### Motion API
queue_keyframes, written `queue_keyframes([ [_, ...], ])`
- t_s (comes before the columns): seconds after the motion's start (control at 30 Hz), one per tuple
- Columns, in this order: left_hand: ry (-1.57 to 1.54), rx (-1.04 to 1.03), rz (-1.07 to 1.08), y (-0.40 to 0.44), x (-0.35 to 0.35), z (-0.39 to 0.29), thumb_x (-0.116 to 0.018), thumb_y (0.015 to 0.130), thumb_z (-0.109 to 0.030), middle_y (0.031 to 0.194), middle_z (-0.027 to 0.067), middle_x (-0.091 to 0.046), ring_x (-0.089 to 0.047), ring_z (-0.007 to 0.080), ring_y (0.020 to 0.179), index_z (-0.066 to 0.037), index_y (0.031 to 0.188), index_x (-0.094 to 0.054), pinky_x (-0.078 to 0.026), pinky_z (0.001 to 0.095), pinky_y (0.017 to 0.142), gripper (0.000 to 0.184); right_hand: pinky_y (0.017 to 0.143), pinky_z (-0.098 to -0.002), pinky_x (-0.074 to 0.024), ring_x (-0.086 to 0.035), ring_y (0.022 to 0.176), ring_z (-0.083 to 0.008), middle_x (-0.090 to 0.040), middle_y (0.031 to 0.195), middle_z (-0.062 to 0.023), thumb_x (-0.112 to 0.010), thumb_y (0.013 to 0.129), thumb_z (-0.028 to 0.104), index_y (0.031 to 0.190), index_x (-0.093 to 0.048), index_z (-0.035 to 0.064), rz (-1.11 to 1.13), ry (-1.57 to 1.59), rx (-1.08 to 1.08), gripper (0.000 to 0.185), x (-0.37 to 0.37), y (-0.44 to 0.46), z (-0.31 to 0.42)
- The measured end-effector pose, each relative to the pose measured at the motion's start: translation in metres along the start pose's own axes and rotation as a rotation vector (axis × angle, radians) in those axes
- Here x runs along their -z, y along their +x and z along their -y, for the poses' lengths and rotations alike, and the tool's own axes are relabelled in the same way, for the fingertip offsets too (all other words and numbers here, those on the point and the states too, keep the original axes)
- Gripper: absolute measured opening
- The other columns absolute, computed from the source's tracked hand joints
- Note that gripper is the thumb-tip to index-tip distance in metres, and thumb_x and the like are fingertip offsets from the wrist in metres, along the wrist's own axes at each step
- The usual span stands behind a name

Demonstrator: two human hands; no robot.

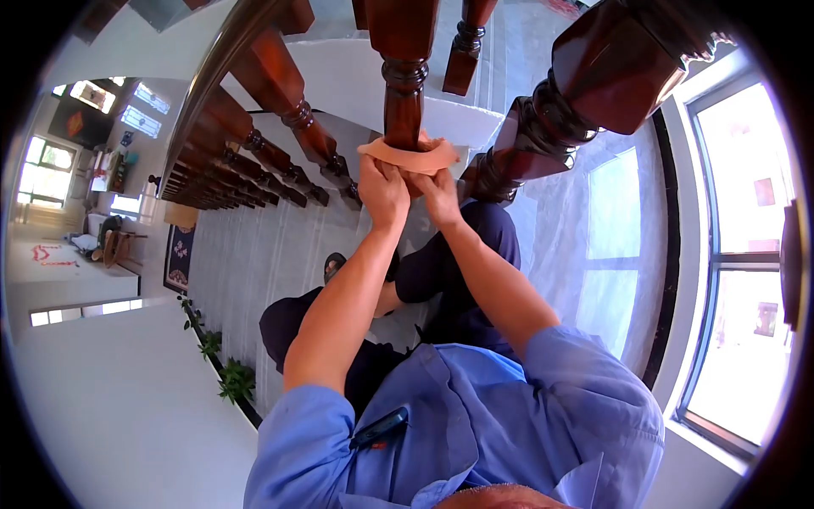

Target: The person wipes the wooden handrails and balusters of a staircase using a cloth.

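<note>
An orange cloth (407, 156) is wrapped round the lower part of a dark red wooden baluster (403, 110). My left hand (383, 197) grips the cloth on the left side of the post. On the right side my right hand (437, 197) holds the same cloth, close beside the left. The fingers of both hands are partly hidden by the cloth and the post. Above the hands the baluster widens into carved rings and a glossy block.
A thick newel post (543, 136) stands close on the right. More balusters (280, 102) run down the stairs to the left under a handrail (199, 93). Grey marble steps (254, 254) lie below, potted plants (236, 380) along their edge. A window (738, 254) is at right.
</note>
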State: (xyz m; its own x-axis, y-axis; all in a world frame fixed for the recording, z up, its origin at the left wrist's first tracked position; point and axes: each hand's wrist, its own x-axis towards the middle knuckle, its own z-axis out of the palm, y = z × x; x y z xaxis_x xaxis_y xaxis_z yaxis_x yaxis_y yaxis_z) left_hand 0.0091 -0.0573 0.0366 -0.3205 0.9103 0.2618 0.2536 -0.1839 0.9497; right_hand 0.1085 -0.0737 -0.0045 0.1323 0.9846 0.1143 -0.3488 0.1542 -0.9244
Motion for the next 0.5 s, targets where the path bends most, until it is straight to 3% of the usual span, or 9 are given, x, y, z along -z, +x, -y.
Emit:
queue_keyframes([
  [0.07,0.0,-0.131,-0.063,-0.014,0.005,-0.017,-0.053,0.102,-0.015,0.106,0.0212,-0.068,-0.067,0.0387,0.097,-0.002,0.116,-0.06,-0.052,0.0425,0.085,0.021,0.097,-0.0296,-0.0472,-0.058,0.112,-0.0133,-0.064,0.119,-0.0068,-0.061,0.099,0.012,0.128,-0.057,-0.0043,-0.051,-0.117,0.077,0.033,0.012,-0.016,0.01],
  [0.13,0.038,-0.157,0.144,-0.035,0.01,-0.034,-0.059,0.097,-0.014,0.1,0.0219,-0.069,-0.067,0.0431,0.094,-0.002,0.11,-0.062,-0.052,0.0461,0.08,0.018,0.094,-0.0266,-0.0479,-0.059,0.108,-0.0115,-0.066,0.117,-0.0052,-0.059,0.103,0.009,0.12,-0.064,-0.0037,-0.06,-0.081,0.028,0.022,0.02,-0.048,0.033],
  [0.17,0.1,-0.106,0.244,-0.045,0.007,-0.034,-0.06,0.096,-0.015,0.097,0.0234,-0.068,-0.065,0.0465,0.093,-0.001,0.106,-0.062,-0.051,0.0482,0.078,0.017,0.093,-0.0257,-0.0481,-0.059,0.106,-0.0108,-0.066,0.116,-0.0045,-0.059,0.103,0.01,0.119,-0.064,-0.0035,-0.155,-0.223,0.067,0.022,0.026,-0.061,0.043],
  [0.2,0.047,-0.154,0.267,-0.055,0.005,-0.052,-0.062,0.095,-0.014,0.094,0.0224,-0.068,-0.066,0.0442,0.09,0.0,0.104,-0.061,-0.052,0.0469,0.078,0.016,0.091,-0.0247,-0.0483,-0.06,0.103,-0.0101,-0.065,0.115,-0.0037,-0.059,0.104,0.011,0.119,-0.064,-0.0033,-0.252,-0.364,0.109,0.021,0.032,-0.071,0.053],
  [0.27,-0.156,-0.048,0.276,-0.062,-0.009,-0.071,-0.064,0.094,-0.012,0.091,0.0202,-0.067,-0.066,0.0404,0.086,0.0,0.103,-0.06,-0.051,0.0441,0.077,0.016,0.093,-0.0245,-0.0462,-0.057,0.105,-0.0099,-0.063,0.116,-0.0028,-0.06,0.103,0.01,0.12,-0.063,-0.002,-0.392,-0.234,0.275,0.021,0.039,-0.085,0.079],
  [0.33,-0.198,-0.084,0.292,-0.06,-0.02,-0.101,-0.066,0.094,-0.009,0.096,0.0189,-0.066,-0.066,0.0351,0.089,0.001,0.103,-0.06,-0.051,0.0401,0.08,0.014,0.096,-0.0271,-0.0467,-0.059,0.108,-0.0118,-0.064,0.116,-0.005,-0.064,0.1,0.006,0.12,-0.063,-0.0034,-0.453,-0.31,0.506,0.022,0.052,-0.087,0.113],
  [0.4,-0.277,-0.305,0.204,-0.051,-0.034,-0.136,-0.064,0.096,-0.009,0.102,0.0172,-0.064,-0.065,0.0326,0.094,0.0,0.105,-0.059,-0.05,0.0376,0.085,0.014,0.099,-0.0294,-0.0459,-0.059,0.109,-0.0142,-0.063,0.119,-0.0075,-0.063,0.101,0.005,0.124,-0.06,-0.0052,-0.586,-0.567,0.666,0.026,0.058,-0.083,0.145],
  [0.43,-0.321,-0.249,0.217,-0.049,-0.04,-0.155,-0.063,0.099,-0.013,0.11,0.0138,-0.066,-0.063,0.0228,0.1,0.002,0.112,-0.059,-0.048,0.0327,0.09,0.02,0.1,-0.0309,-0.0454,-0.06,0.11,-0.0165,-0.062,0.121,-0.0089,-0.063,0.1,0.005,0.126,-0.059,-0.0056,-0.601,-0.639,0.674,0.028,0.061,-0.079,0.162],
  [0.5,-0.382,-0.288,0.143,-0.037,-0.063,-0.177,-0.061,0.101,-0.013,0.111,0.0138,-0.066,-0.063,0.0221,0.102,0.002,0.116,-0.058,-0.048,0.0319,0.091,0.022,0.106,-0.0342,-0.0427,-0.058,0.121,-0.0221,-0.061,0.129,-0.0131,-0.061,0.1,0.005,0.132,-0.056,-0.0069,-0.659,-0.616,0.731,0.034,0.06,-0.057,0.189],
])
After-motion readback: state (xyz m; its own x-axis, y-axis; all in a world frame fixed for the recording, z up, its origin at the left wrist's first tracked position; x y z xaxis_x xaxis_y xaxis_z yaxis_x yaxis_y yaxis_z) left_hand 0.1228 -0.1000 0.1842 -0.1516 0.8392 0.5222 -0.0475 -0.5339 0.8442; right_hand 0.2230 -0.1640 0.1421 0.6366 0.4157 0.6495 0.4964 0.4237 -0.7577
